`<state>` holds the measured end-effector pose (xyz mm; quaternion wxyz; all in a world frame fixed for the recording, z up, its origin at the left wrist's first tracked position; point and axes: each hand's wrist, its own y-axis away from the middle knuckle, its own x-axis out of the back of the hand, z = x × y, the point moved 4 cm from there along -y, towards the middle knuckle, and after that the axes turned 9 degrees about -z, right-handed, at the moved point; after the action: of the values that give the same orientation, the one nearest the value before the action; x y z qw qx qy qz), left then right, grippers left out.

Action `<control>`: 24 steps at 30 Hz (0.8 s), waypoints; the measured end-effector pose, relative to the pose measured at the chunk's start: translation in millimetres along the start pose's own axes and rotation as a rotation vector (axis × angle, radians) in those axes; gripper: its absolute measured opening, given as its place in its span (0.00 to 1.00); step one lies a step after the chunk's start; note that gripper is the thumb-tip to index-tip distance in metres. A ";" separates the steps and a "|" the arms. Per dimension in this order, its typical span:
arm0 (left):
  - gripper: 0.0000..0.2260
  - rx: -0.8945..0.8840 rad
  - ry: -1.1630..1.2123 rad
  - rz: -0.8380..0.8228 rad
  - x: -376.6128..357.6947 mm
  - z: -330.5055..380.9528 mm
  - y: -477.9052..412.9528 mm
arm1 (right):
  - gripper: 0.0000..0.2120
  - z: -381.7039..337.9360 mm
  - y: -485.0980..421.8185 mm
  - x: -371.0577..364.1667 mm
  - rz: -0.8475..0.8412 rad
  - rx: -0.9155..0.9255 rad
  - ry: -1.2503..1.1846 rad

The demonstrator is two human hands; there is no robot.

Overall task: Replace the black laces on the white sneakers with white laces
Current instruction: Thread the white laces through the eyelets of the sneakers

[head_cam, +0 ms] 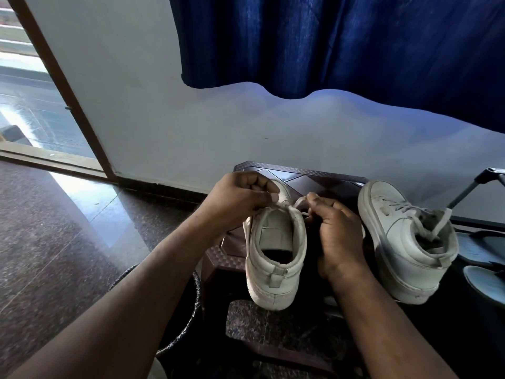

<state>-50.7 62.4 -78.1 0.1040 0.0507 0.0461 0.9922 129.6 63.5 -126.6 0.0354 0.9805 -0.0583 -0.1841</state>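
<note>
A white sneaker [276, 258] stands heel toward me on a dark brown plastic stool [297, 173]. My left hand [240, 198] pinches a white lace end [281, 205] at the top of the sneaker's left side. My right hand [338, 231] curls round the other white lace end [302, 199] on the right side. A second white sneaker [404, 242] sits to the right, threaded with white laces whose loose ends hang over its opening. No black lace can be made out.
A blue curtain [341, 42] hangs over the white wall behind the stool. An open doorway [32, 105] is at the left. A woven basket rim [191, 318] sits below the stool, sandals [483, 283] at the right.
</note>
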 end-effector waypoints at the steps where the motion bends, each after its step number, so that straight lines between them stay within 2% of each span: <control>1: 0.06 0.000 0.046 -0.009 1.6 -1.7 -0.5 | 0.06 0.2 -1.5 2.6 0.030 -0.004 -0.015; 5: 0.09 -0.007 0.081 -0.047 4.3 -3.2 -2.6 | 0.09 -4.5 -1.5 9.3 0.151 0.058 -0.057; 8: 0.09 -0.016 0.026 -0.046 8.6 -2.8 -4.0 | 0.09 -3.2 -2.0 11.2 0.177 0.061 -0.097; 10: 0.09 -0.026 0.018 -0.036 11.6 -4.2 -5.2 | 0.08 2.7 -3.9 8.6 0.127 -0.021 -0.090; 13: 0.08 -0.051 0.045 -0.044 9.8 -5.0 -5.6 | 0.19 8.7 0.3 -3.0 -0.079 -0.139 -0.006; 15: 0.08 -0.064 0.047 -0.057 6.0 -4.1 -4.9 | 0.15 4.5 7.3 -9.3 -0.132 -0.085 0.054; 17: 0.09 -0.067 0.026 -0.056 5.2 -3.9 -4.6 | 0.12 -0.9 9.4 -8.4 -0.075 -0.001 0.069; 21: 0.10 -0.066 -0.049 -0.043 10.9 -7.1 -5.5 | 0.14 -7.7 0.9 6.9 0.100 0.055 0.012; 24: 0.10 -0.068 -0.048 -0.031 11.3 -8.9 -6.0 | 0.14 -5.5 1.5 5.2 0.057 0.031 0.022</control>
<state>-61.5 69.9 -86.5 0.1222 0.0702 0.0108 0.9900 136.3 61.6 -123.2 0.0259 0.9809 -0.0885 -0.1712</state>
